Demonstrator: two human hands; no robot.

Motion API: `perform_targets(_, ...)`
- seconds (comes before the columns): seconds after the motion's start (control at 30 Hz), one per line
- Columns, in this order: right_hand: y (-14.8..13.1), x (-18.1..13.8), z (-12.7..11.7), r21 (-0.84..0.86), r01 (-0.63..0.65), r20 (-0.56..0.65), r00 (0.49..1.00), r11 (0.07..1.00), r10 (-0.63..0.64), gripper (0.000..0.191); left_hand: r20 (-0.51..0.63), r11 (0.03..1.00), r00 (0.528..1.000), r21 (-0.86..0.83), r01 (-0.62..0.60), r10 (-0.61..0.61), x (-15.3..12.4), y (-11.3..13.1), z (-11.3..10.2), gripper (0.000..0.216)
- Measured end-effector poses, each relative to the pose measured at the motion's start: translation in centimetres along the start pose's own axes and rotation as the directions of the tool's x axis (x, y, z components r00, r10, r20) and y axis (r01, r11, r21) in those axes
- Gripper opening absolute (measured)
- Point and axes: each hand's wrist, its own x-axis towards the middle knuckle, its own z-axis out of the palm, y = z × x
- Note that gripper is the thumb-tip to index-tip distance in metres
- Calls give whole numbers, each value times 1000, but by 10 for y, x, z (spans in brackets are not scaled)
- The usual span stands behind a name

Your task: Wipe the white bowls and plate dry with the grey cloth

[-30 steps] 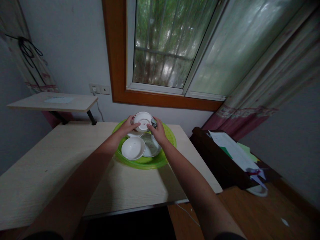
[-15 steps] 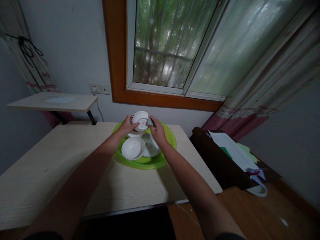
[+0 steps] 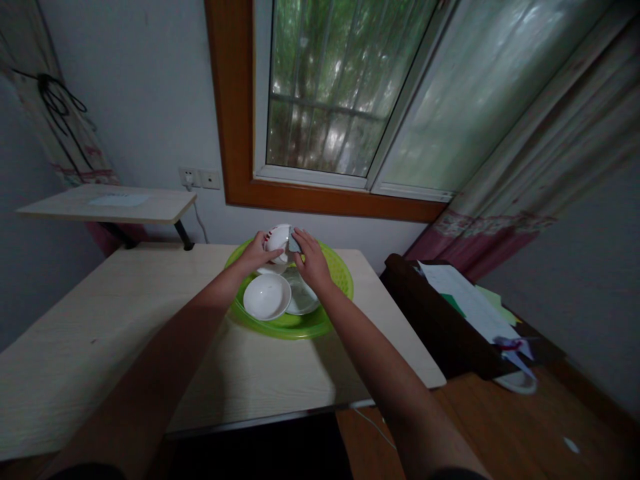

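Note:
My left hand (image 3: 257, 253) grips a white bowl (image 3: 278, 241) with a red pattern outside, thumb over its near side. The bowl is tilted above a green plastic basin (image 3: 320, 327). In my right hand (image 3: 311, 257) a thin grey cloth or pad (image 3: 295, 243) is pressed to the bowl's right side; its exact kind is unclear. Below, inside the basin, sit a white bowl (image 3: 267, 297) at the front left and a plate (image 3: 302, 297) beside it, partly covered by my right wrist. Another white dish (image 3: 271, 269) shows behind them, mostly hidden by the held bowl.
The basin stands on a pale wooden table (image 3: 200, 347) against the wall below a window (image 3: 345, 100). A raised shelf (image 3: 110, 203) with a paper on it is at the left. At the right, a dark brown piece of furniture (image 3: 425, 300) holds papers.
The held bowl has turned so that more of its patterned outside shows. My right hand has shifted slightly left with the grey cloth or pad, its fingers now straighter.

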Motion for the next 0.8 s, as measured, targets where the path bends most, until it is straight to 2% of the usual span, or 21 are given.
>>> perform_targets(0.2, 12, 1, 2, 102, -128, -74, 988, 987, 136, 50, 77, 982, 992, -153, 111, -101, -9, 21, 3, 60)
perform_targets(0.4, 14, 1, 3, 124, -146, -113, 981, 981, 160, 52, 161, 935, 980, -315, 163, -117, -14, 27, -1, 52)
perform_targets(0.57, 13, 1, 2, 76, -82, -57, 995, 994, 86, 60, 216, 915, 973, -370, 159, -82, -14, 29, -5, 53)
perform_targets(0.7, 3, 0, 3, 33, 34, 41, 999, 999, -35, 61, 161, 916, 984, -381, 128, -70, -9, 28, -6, 49)
perform_targets(0.8, -5, -1, 5, 25, 128, 133, 982, 991, -131, 59, 146, 920, 989, -383, 87, -33, -7, 27, -6, 44)
